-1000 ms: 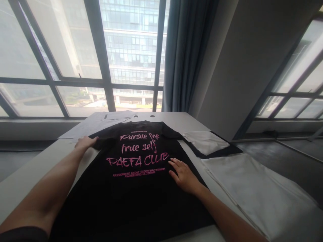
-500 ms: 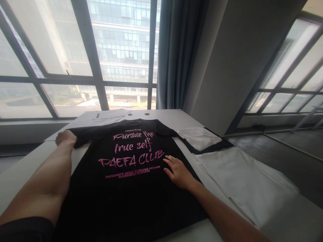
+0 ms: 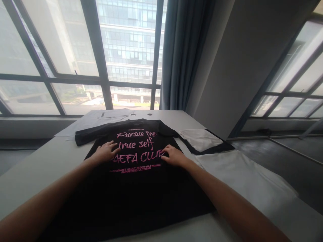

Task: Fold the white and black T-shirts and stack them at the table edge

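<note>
A: Head view, the only one I have; both my hands lie flat on the black T-shirt (image 3: 131,181), which is spread print-up across the white surface (image 3: 30,168), collar toward the window (image 3: 75,60).

B: Where exactly are the hands?

A: My left hand (image 3: 104,153) rests palm down on the left end of the pink lettering (image 3: 137,144), fingers spread and apart, gripping nothing; my right hand (image 3: 174,156) lies the same way at the right end of the big line of text, fingers open and pressed on the cloth.

B: What changed?

A: A second ago my left hand was out at the left sleeve (image 3: 85,136), drawing it sideways; half a second ago it had closed on the sleeve edge; now it has let go and come in to the chest, and the sleeve lies stretched out flat. The right hand has shifted only a little, up toward the lettering. I judge the sleeve is laid out and both palms are now smoothing the body.

B: Anything else around?

A: To the right, a folded white cloth on a dark piece (image 3: 202,139), near the shirt's right shoulder; nearer me a large white sheet (image 3: 242,181); beyond the collar, some papers (image 3: 111,114); a dark curtain (image 3: 181,53) hangs by the wall.
</note>
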`<state>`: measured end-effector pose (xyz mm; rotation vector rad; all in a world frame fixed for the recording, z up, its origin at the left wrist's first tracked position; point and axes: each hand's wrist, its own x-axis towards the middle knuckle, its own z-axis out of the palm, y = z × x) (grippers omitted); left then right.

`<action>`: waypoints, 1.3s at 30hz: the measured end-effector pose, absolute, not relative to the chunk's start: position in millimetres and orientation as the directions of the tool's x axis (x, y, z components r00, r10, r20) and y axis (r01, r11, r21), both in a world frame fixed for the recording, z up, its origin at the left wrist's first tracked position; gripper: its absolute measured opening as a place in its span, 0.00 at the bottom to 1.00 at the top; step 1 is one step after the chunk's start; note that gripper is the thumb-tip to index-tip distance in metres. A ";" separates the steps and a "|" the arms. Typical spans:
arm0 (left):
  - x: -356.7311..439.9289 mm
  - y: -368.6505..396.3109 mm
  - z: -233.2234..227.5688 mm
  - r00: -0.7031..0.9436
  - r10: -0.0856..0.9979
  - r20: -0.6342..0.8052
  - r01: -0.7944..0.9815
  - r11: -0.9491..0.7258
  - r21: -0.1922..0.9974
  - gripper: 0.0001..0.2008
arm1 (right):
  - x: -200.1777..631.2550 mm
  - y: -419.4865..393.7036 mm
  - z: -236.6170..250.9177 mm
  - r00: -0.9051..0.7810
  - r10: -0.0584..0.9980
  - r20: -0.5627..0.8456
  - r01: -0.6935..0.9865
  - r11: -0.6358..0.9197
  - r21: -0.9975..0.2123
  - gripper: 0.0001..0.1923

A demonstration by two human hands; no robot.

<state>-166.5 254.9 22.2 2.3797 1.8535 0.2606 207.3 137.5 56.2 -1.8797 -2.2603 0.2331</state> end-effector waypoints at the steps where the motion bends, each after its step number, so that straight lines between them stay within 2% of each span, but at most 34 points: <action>1: -158.2 241.9 18.6 0.234 0.972 0.026 0.950 -0.234 0.206 0.32 | 208.4 154.4 60.3 -0.149 0.986 0.078 0.964 0.162 -0.213 0.17; 4: -143.7 210.6 11.1 0.224 0.975 0.002 0.955 -0.220 0.198 0.32 | 216.1 205.4 62.0 -0.045 0.994 0.096 0.995 0.053 -0.083 0.15; 8: -140.4 191.8 8.0 0.221 0.970 0.103 0.961 -0.234 0.146 0.30 | 234.2 254.9 51.1 0.072 0.997 -0.010 0.997 -0.072 -0.002 0.21; 13: -140.3 189.5 9.7 0.201 0.974 0.107 0.969 -0.214 0.124 0.29 | 255.1 281.5 45.5 0.065 0.997 -0.050 0.993 -0.060 0.099 0.25; 18: -141.5 191.6 7.9 0.207 0.972 0.109 0.965 -0.222 0.139 0.29 | 269.2 290.3 42.9 0.088 0.992 -0.090 0.992 -0.079 0.103 0.27; 20: -141.7 191.6 8.2 0.209 0.972 0.106 0.964 -0.223 0.143 0.29 | 272.7 291.5 40.4 0.122 0.992 -0.044 0.988 -0.117 0.098 0.27; 24: -140.3 190.2 11.5 0.191 0.977 0.094 0.967 -0.204 0.155 0.29 | 276.0 294.7 40.8 0.185 0.970 0.155 0.971 -0.205 0.123 0.22; 26: -139.3 189.6 12.8 0.187 0.978 0.097 0.966 -0.201 0.163 0.29 | 275.1 298.7 46.4 0.202 0.964 0.176 0.970 -0.221 0.097 0.18; 28: -138.8 189.3 13.1 0.186 0.977 0.102 0.965 -0.201 0.170 0.29 | 271.4 304.8 55.5 0.228 0.958 0.175 0.972 -0.235 0.021 0.17; 34: -139.9 190.5 11.5 0.181 0.975 0.126 0.963 -0.202 0.180 0.29 | 240.7 333.5 92.0 0.334 0.925 0.181 0.915 -0.272 -0.297 0.27; 39: -140.6 191.1 9.9 0.188 0.972 0.139 0.960 -0.212 0.183 0.29 | 197.4 357.9 112.3 0.285 0.947 0.148 0.891 -0.205 -0.404 0.30</action>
